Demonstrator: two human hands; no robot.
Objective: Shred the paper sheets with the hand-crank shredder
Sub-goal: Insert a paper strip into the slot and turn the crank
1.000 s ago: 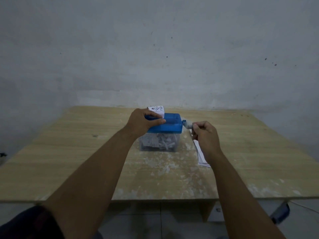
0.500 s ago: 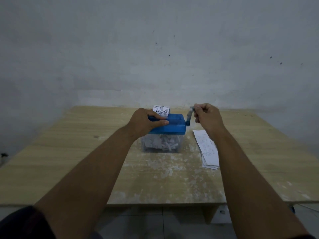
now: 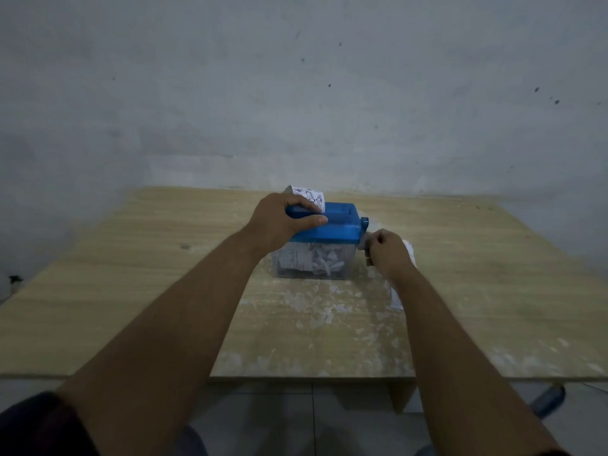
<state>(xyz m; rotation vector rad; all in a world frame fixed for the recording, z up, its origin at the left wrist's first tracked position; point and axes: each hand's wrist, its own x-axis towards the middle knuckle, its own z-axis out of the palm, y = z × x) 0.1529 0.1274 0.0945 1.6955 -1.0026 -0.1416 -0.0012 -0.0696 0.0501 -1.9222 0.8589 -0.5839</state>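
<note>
Fingers (image 3: 307, 221) of the left hand (image 3: 279, 222) clasp the blue-lidded shredder (image 3: 332, 231), mid-frame on the table (image 3: 131, 291). A printed sheet (image 3: 310, 195) stands in its slot. Right hand (image 3: 385, 255) clenches round the crank (image 3: 364, 224) at the shredder's right side.

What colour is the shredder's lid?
The lid is solid blue, sitting on a clear bin. The head view, the only one, shows it well.
</note>
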